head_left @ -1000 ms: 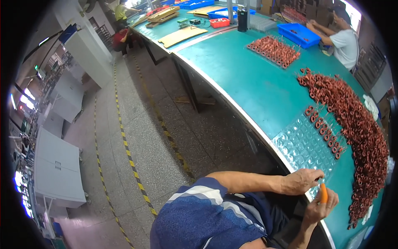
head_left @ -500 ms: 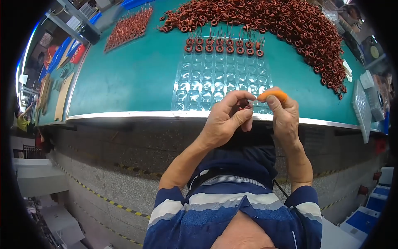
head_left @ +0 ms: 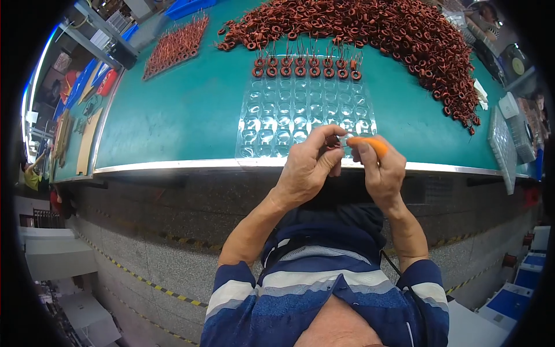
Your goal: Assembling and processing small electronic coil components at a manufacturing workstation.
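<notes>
Between the thumb and fingers of my left hand [head_left: 305, 169] is a small copper-wound ring coil [head_left: 332, 140], partly covered by the fingers. My right hand [head_left: 384, 176] grips an orange-handled tool [head_left: 374, 146]; its thin tip points left at the coil, and the kind of tip is too small to tell. Both hands are over the near edge of the green table, in front of a clear plastic tray [head_left: 245, 118] with round pockets. Ring coils [head_left: 300, 72] with upright wire ends stand in its far rows; the nearer pockets hold none.
A large heap of copper ring coils [head_left: 358, 26] covers the table's far right. Another tray packed with coils [head_left: 176, 51] lies at the far left. Stacked clear trays [head_left: 502, 144] lean at the right end. A metal strip [head_left: 191, 163] borders the table's near edge.
My right hand and the orange-handled tool have moved slightly left and down, bringing the tip closer to the coil. My left hand keeps hold of the coil and has shifted a little left.
</notes>
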Demonstrator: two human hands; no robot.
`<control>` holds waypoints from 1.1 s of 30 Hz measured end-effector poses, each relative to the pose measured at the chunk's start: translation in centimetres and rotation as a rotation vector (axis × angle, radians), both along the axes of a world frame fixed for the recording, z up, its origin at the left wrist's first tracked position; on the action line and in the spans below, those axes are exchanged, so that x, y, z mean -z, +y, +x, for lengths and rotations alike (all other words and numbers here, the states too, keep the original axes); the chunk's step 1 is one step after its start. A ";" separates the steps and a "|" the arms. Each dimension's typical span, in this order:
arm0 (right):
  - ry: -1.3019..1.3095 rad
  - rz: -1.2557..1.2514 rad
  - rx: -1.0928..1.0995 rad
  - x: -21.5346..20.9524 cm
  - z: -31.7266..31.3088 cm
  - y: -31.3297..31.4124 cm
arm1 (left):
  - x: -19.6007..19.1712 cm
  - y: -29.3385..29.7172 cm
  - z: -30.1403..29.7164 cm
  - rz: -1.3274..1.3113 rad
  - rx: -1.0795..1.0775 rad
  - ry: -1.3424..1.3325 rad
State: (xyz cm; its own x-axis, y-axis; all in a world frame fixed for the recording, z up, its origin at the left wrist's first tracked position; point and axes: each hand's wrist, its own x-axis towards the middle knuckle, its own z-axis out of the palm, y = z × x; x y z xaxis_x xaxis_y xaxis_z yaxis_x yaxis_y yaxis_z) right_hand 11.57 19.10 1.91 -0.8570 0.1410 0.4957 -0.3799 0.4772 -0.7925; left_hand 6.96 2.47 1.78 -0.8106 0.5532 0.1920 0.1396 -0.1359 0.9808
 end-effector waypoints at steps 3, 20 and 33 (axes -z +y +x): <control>-0.181 -0.232 0.023 -1.4 1.1 -0.2 | 0.5 -0.4 -0.1 0.077 0.012 -0.001; -0.480 -0.637 -0.250 0.4 -0.6 1.4 | 1.3 -0.5 -0.4 0.014 0.086 -0.033; -0.191 -0.592 -0.069 1.1 -0.7 0.8 | 1.9 0.1 0.8 0.372 0.061 -0.283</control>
State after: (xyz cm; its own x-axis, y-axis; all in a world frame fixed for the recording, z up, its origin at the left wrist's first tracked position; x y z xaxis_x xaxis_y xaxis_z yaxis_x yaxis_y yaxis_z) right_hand 10.86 19.91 0.86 -0.9398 0.2858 0.1874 -0.2194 -0.0840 -0.9720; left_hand 7.79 2.53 -0.16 -0.8276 0.5371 0.1630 -0.1452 -0.4853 0.8622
